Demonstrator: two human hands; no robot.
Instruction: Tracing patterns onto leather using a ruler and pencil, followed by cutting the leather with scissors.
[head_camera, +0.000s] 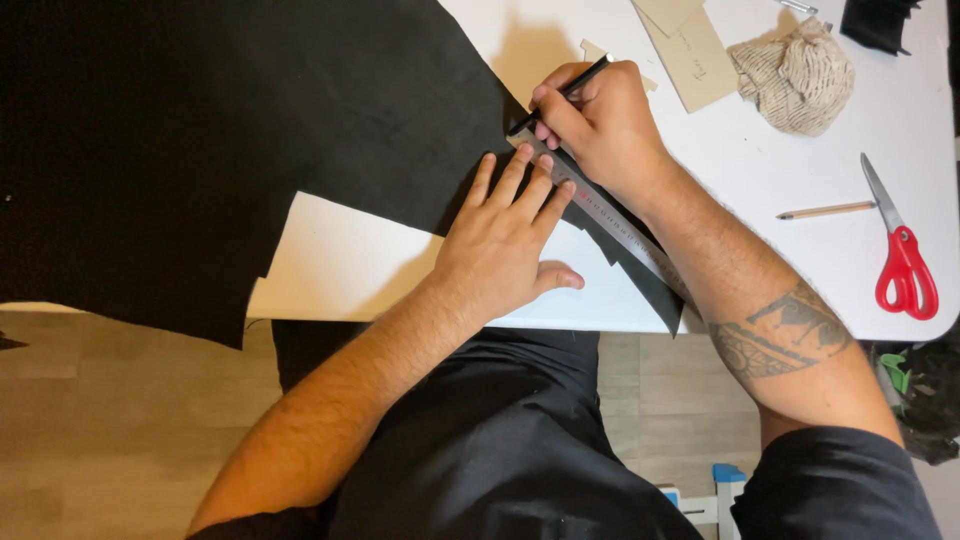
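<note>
Left hand (505, 245), centre of the frame: open, palm down, fingers spread and pressed flat on a metal ruler (610, 215) and on the black sheet (200, 150) beneath; nothing gripped. Right hand (600, 125), upper centre: fingers closed round a black pencil (565, 93), tip set against the upper end of the ruler, just beside the left fingertips. Ruler: laid slantwise from upper centre down toward lower right, on top of the black sheet, partly covered by the right wrist. Black sheet: spread over the upper left of the frame, overhanging the near edge of the white counter (750, 170), with a jagged cut edge and a narrow pointed strip running under the ruler toward lower right. At upper right on the counter: tan card pieces (690, 45), a crumpled pale cloth (795, 75), a dark object cut off by the frame corner. At right, well apart from both hands: a wooden pencil (825, 210) beside red-handled scissors (900, 255). Lower frame: dark clothing, wood-pattern floor (100, 430).
</note>
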